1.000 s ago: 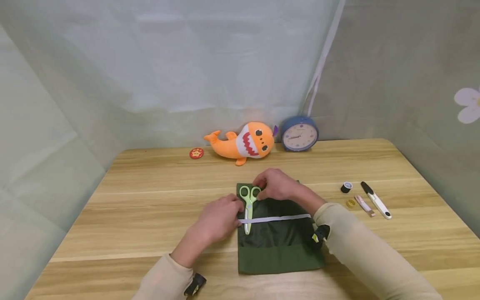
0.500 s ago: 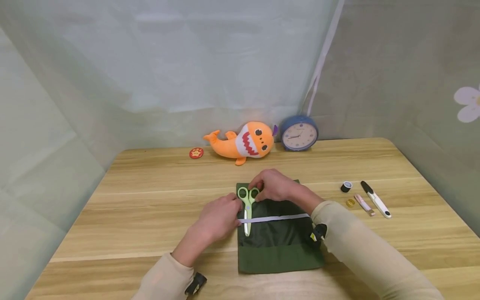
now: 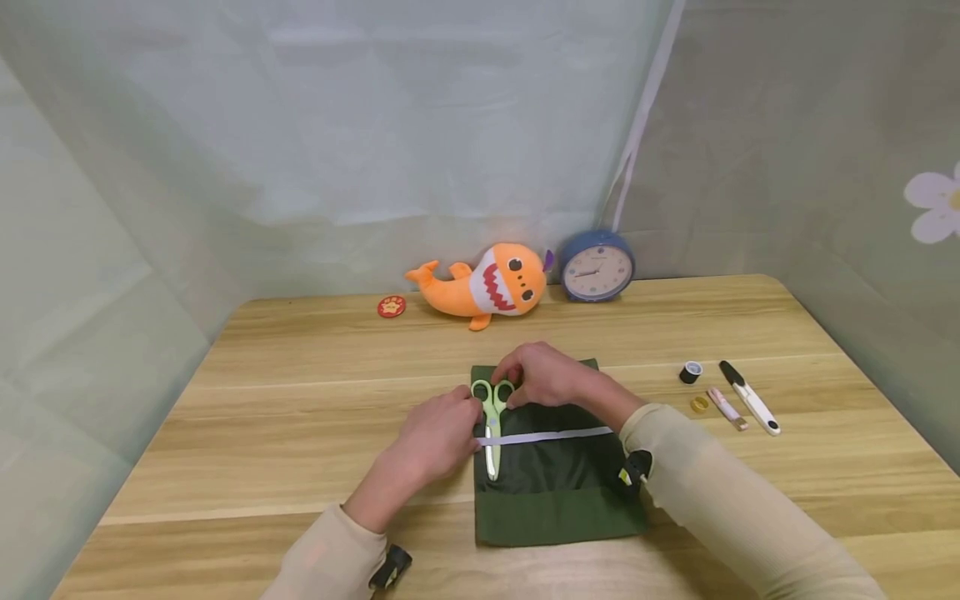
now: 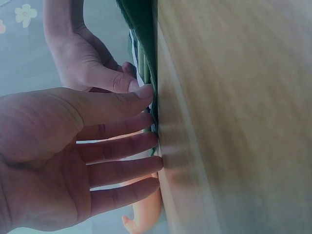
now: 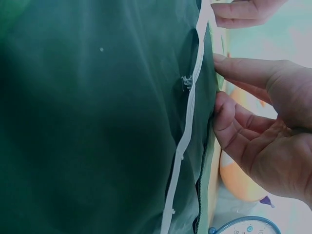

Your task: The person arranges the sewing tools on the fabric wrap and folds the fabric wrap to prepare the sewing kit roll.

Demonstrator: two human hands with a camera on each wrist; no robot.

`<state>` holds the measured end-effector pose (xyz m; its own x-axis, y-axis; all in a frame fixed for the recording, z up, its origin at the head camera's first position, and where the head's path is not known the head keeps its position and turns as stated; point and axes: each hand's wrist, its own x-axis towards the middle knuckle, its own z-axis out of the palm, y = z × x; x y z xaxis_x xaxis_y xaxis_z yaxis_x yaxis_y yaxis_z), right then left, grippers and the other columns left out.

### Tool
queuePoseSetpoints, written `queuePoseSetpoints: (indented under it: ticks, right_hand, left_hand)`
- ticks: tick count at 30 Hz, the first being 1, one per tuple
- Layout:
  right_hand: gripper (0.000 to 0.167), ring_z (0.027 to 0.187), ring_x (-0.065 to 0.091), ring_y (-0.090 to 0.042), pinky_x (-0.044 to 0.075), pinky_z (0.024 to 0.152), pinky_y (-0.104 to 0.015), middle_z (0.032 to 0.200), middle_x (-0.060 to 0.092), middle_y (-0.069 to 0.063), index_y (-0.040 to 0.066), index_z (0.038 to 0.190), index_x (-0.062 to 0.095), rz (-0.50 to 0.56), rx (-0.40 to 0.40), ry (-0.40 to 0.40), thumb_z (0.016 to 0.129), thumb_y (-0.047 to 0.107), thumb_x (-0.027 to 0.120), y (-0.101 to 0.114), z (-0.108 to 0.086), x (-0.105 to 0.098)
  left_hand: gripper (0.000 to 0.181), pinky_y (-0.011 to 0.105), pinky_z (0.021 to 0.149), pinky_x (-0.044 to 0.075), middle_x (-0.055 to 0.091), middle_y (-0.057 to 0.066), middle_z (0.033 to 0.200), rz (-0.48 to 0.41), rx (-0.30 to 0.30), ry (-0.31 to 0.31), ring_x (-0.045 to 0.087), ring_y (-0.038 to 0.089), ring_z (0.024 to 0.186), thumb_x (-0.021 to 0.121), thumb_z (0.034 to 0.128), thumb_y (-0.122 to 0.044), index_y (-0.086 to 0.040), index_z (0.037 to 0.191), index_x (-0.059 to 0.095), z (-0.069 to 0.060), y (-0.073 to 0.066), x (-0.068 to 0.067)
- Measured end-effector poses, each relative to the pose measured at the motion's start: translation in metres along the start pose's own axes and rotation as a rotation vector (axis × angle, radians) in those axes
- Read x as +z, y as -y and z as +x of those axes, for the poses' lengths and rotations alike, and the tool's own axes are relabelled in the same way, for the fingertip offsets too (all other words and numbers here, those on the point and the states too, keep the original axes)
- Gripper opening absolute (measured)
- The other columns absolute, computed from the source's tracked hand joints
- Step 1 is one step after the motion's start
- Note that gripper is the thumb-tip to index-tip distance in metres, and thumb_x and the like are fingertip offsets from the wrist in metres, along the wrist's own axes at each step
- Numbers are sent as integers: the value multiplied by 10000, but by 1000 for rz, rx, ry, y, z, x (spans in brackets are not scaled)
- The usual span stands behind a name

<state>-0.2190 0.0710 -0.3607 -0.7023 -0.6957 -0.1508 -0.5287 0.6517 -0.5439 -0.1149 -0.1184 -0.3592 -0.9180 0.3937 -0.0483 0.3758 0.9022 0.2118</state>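
Note:
Light green scissors (image 3: 492,421) lie upright along the left side of a dark green cloth (image 3: 558,517), their blades passing under a white elastic band (image 3: 555,436). My right hand (image 3: 546,375) pinches the right handle loop between thumb and fingers. At the cloth's left edge, my left hand (image 3: 438,433) rests with its thumb by the band's end. The left wrist view shows that left hand (image 4: 58,156) with straight fingers touching the cloth edge and table. In the right wrist view, the right hand (image 5: 273,117) has curled fingers beside the band (image 5: 187,122).
An orange plush shark (image 3: 480,287), a blue clock (image 3: 597,267) and a red round badge (image 3: 392,307) stand or lie at the table's back. To the right lie a black thread spool (image 3: 691,372), a yellow ring (image 3: 699,404), a pink-and-white item (image 3: 727,409) and a black-and-white tool (image 3: 750,398).
The scissors have slid toward the cloth's front edge, their tips further beyond the band. My right hand has moved slightly left and nearer with them. My left hand stays nearly still.

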Motion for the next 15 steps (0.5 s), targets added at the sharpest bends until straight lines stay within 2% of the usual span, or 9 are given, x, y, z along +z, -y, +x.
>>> queuePoseSetpoints:
  ticks: [10,15]
  right_hand:
    - [339,854,567,-147,489,792,-302,941,688,1,131,1186,793,-11,-11,10,858,94,869,1,0,1]
    - [338,850,565,-132,495,801,-301,946,693,-9,126,1183,794,-25,-49,11,855,101,871,1,0,2]
  left_hand:
    - [236,420,615,514,574,56,865,-20,13,-14,581,227,698,891,831,-110,-91,813,657,-1,1,0]
    - [299,408,585,488,561,52,828,-12,23,-27,557,222,667,893,822,-105,-116,741,605,-1,1,1]
